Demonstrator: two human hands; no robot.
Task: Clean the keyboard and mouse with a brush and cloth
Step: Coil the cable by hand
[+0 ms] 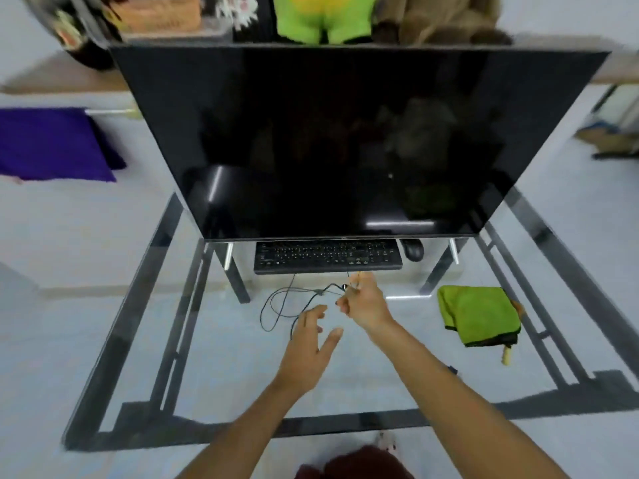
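**A:** What is in the middle of the frame?

**B:** A glass table (pixel 114 344) with a dark metal frame. On it stands a large black monitor (pixel 345 140), switched off. Under its lower edge lie a black keyboard (pixel 327 256) and, just to its right, a black mouse (pixel 414 249).

**A:** And the hands?

**B:** Both reach in from the bottom of the frame. The right hand (pixel 363 302) has its fingers pinched together on the end of a thin black cable (pixel 283 305), just below the keyboard; the cable loops on the glass to the left. The left hand (pixel 307 347) hovers beside it, fingers spread apart, holding nothing.

**A:** So has cleaning begun?

**B:** Seemingly not. This looks like clearing the cable away first. The green cloth (pixel 479 314) lies folded at the right of the frame, well apart from both hands, with a pale wooden handle (pixel 506 355), probably the brush, poking from beneath it. Next, a hand must reach right for one of them.

**A:** The room?

**B:** A pale floor shows through the glass; a purple cushion (pixel 52 143) sits at the left, and soft toys (pixel 325 19) line the top edge.
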